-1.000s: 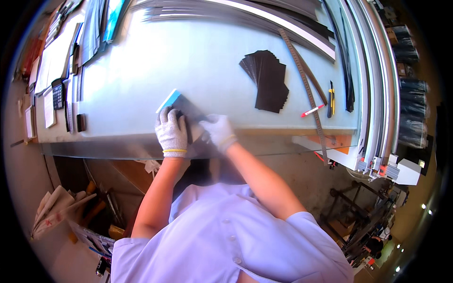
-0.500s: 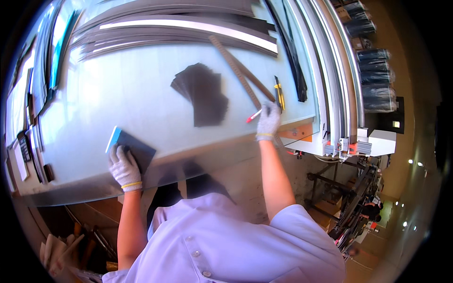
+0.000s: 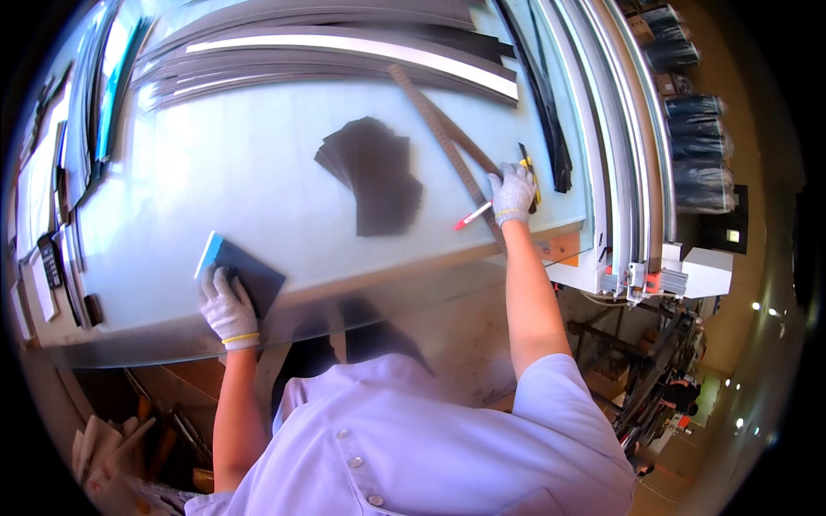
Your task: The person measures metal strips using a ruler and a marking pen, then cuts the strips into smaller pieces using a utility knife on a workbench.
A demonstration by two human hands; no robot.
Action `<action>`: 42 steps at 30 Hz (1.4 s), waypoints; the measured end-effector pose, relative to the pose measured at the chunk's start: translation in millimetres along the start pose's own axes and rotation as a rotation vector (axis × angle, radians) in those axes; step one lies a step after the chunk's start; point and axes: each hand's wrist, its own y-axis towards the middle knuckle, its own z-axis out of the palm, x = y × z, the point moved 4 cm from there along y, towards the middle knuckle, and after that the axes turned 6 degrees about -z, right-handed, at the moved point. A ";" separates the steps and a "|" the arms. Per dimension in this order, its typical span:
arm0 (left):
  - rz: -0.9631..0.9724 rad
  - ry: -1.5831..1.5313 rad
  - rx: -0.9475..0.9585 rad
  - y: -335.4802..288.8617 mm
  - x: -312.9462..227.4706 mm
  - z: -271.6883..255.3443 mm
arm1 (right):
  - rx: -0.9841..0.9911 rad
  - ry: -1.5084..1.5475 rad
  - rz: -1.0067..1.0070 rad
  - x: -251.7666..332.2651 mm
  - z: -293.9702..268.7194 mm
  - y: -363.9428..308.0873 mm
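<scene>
My left hand [image 3: 227,308], in a grey knit glove with a yellow cuff, is closed on a dark flat rectangular piece [image 3: 249,273] near the table's front edge. A blue and white strip shows along that piece's left end. My right hand [image 3: 514,191], gloved alike, reaches over the lower end of a long brown ruler [image 3: 436,129], thumb apart from the fingers. Its fingertips are beside or touching a yellow and black utility knife [image 3: 529,172]; contact is unclear. A red and white pen [image 3: 473,216] lies just left of this hand. Fanned dark rectangular pieces [image 3: 383,193] lie between both hands.
Long dark and white strips [image 3: 344,52] lie across the far side of the glossy pale table [image 3: 232,172]. Black strips [image 3: 551,138] and metal rails [image 3: 632,129] run along the right. A calculator [image 3: 49,260] and more strips are at the left.
My right hand has moved right and away from me, from beside the pen to the utility knife. The view has shifted slightly; my left hand stays on the dark piece.
</scene>
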 end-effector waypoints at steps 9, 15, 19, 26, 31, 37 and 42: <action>-0.024 -0.003 0.002 0.0 1.3 1.0 | 0.346 0.028 -0.152 -38.5 0.4 37.9; -0.019 -0.010 -0.027 -1.7 5.1 -1.4 | 0.018 0.209 0.123 -25.2 -95.9 -11.1; -0.002 -0.011 -0.007 0.4 5.6 0.7 | -0.009 0.804 0.126 92.0 -92.8 -113.4; 0.003 -0.011 -0.033 4.2 3.7 -0.5 | 0.143 1.030 -0.308 335.7 -103.8 -190.1; 0.009 -0.035 -0.018 5.2 3.1 0.3 | -0.008 0.838 -0.465 353.1 -110.1 -182.3; -0.012 0.004 0.044 3.4 4.4 3.9 | 0.028 0.762 -0.534 321.9 -91.9 -203.2; -0.007 0.036 0.114 4.9 3.1 5.4 | -0.052 0.794 -0.517 321.1 -86.5 -204.9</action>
